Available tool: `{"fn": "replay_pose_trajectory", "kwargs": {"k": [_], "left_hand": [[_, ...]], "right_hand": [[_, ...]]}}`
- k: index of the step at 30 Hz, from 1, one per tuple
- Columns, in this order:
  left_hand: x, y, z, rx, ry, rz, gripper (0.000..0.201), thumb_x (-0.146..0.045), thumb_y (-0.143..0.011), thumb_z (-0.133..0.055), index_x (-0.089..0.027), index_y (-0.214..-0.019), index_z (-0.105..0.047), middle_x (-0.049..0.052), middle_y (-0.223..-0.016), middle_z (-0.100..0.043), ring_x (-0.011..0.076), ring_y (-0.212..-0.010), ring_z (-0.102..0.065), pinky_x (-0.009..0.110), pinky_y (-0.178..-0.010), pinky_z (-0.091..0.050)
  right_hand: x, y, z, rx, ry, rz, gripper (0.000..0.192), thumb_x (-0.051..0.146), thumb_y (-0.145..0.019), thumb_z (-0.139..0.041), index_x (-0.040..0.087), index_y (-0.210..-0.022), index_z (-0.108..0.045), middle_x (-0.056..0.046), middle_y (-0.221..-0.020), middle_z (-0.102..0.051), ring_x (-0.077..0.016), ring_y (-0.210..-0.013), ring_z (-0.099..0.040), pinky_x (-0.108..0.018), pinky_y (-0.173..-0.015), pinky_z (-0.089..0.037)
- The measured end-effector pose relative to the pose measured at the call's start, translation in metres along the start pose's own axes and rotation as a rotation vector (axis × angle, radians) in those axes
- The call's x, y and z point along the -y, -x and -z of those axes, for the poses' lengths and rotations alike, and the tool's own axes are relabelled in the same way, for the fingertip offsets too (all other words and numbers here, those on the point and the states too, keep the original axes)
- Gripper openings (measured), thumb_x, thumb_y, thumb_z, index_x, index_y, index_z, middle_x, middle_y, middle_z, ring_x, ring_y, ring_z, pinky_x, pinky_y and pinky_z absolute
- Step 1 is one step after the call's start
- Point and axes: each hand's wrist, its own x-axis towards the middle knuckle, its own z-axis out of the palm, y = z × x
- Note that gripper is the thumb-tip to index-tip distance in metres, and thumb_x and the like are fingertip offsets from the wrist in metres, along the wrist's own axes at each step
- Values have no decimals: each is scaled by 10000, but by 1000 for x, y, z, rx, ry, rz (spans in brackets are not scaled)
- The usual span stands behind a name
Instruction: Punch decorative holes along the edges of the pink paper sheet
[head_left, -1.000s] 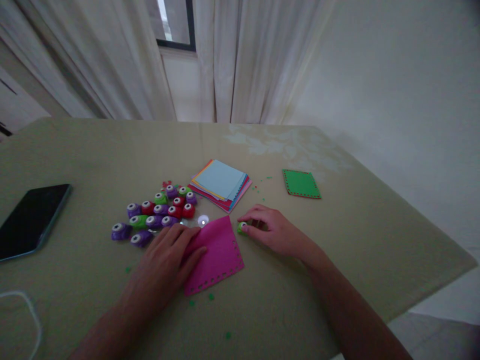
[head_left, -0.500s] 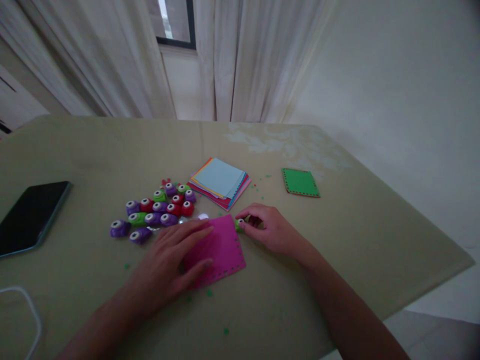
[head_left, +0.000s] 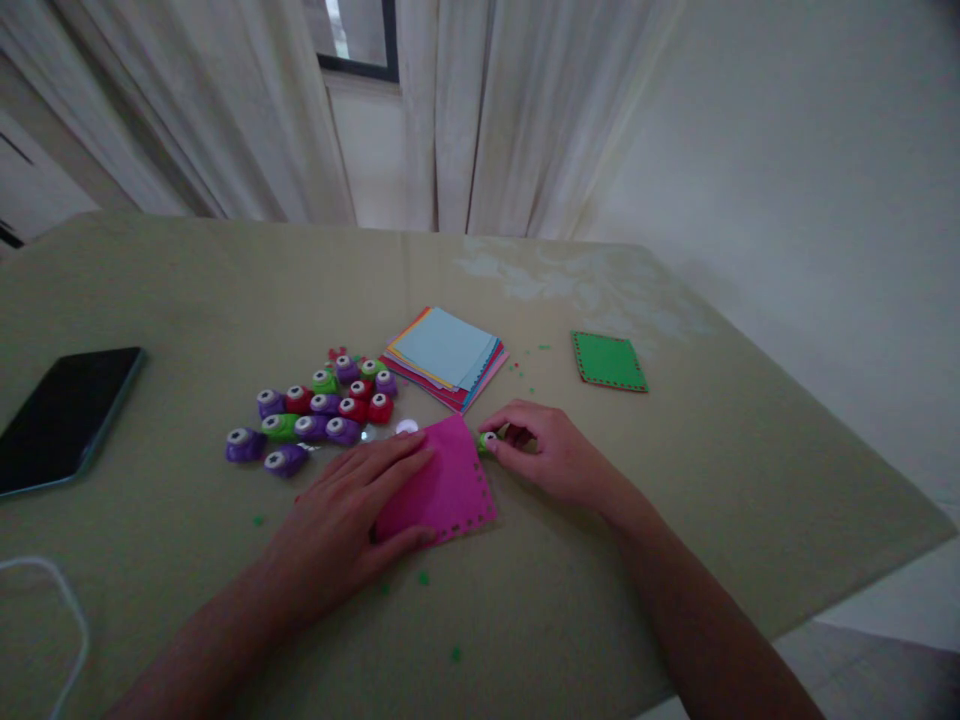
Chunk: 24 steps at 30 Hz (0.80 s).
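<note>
A pink paper square (head_left: 442,490) with small punched holes along its right and lower edges lies in front of me. My left hand (head_left: 352,505) rests flat on its left part, fingers spread, hiding that side. At the upper right edge of the paper, my right hand (head_left: 536,445) pinches a small green craft punch (head_left: 486,441). Fingers cover part of this punch, so how far the paper sits in its slot cannot be seen. Left of the paper stand several more craft punches (head_left: 326,404) in purple, red and green.
Behind the paper lies a stack of coloured paper squares (head_left: 442,348), light blue on top. A green square with punched edges (head_left: 609,361) sits to the right. A dark tablet (head_left: 67,415) and a white cable (head_left: 71,600) are at left. Green paper bits (head_left: 424,578) dot the tablecloth.
The whole view has shifted slightly. The pink paper appears turned a little under my left hand, while my right hand keeps its pinch on the green craft punch.
</note>
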Motion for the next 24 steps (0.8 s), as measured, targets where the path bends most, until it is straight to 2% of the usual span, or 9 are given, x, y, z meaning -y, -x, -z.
{"fn": "replay_pose_trajectory", "kwargs": {"k": [7,10,13,16,20,24], "left_hand": [[-12,-2,3,48,-54,-30,740,-510,-1028,-619,-350,-1698,-349,50,-1706,-452,372,-1494,-436,559,-1198,-390],[-14,-2,0,42,-69,7,771,-602,-1008,-618,-364,-1694,-358,74,-1650,-504,400,-1420,-466,585,-1155,-390],[-16,-3,-2,11,-70,42,850,-736,-955,-628,-340,-1673,-403,120,-1510,-587,412,-1335,-503,598,-1113,-399],[-17,-3,-4,-2,-54,55,890,-775,-931,-633,-317,-1663,-418,132,-1430,-598,406,-1305,-511,582,-1097,-411],[-19,-4,-3,-5,-28,72,899,-757,-936,-641,-316,-1677,-388,119,-1468,-580,404,-1329,-495,578,-1124,-397],[-18,-5,-2,-7,-3,72,883,-737,-940,-654,-265,-1652,-430,119,-1501,-582,401,-1340,-493,574,-1135,-395]], "right_hand": [[1,1,-1,-8,-22,2,188,287,-992,-689,169,-1087,-799,-62,-969,-760,-152,-778,-673,-273,-713,-520],[1,1,-2,6,-1,22,173,263,-979,-705,172,-1095,-796,-66,-989,-755,-149,-777,-675,-276,-730,-530],[2,0,-3,15,13,32,171,242,-969,-712,174,-1103,-794,-66,-991,-746,-148,-779,-674,-277,-734,-535],[4,0,-6,28,-5,43,169,236,-968,-711,178,-1105,-791,-64,-995,-745,-147,-780,-677,-277,-737,-543],[8,2,-10,51,-23,62,157,241,-962,-721,187,-1093,-788,-65,-1012,-753,-151,-787,-683,-282,-750,-556],[10,2,-16,63,-22,79,162,248,-970,-725,189,-1108,-787,-63,-1021,-753,-152,-801,-684,-278,-760,-557]]}}
